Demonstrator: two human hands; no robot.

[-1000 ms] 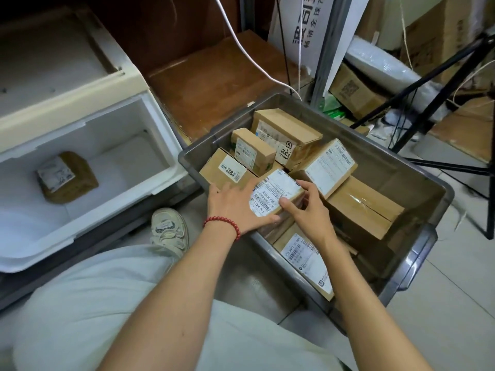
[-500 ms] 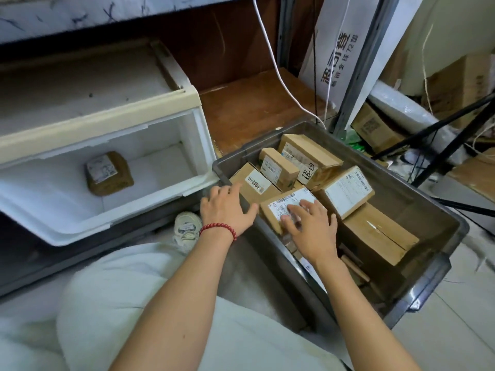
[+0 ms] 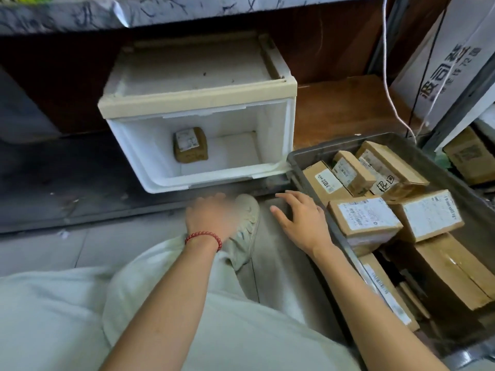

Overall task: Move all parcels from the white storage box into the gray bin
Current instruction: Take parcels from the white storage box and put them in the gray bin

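Storeroom floor, grey tile, dark low shelving behind.

- Left hand (image 3: 211, 218): motion-blurred above a pale shoe (image 3: 245, 223), fingers loose, apparently holding nothing. Red bead bracelet (image 3: 203, 236) at the wrist.
- Right hand (image 3: 300, 220): fingers splayed, empty, just beside the near wall of the gray bin (image 3: 348, 140).
- Bin is crowded with stacked cardboard parcels (image 3: 364, 223).
- White storage box (image 3: 203, 180), beside the bin: one last parcel (image 3: 190, 144) sits at the back.
- Judgement: nearly done, with one parcel left to fetch.
- Writing: handwritten "退回" (image 3: 385, 184) on one parcel in the bin. Printed labels are too small to read. Large characters on the white carton (image 3: 450, 73) can't be read with confidence.
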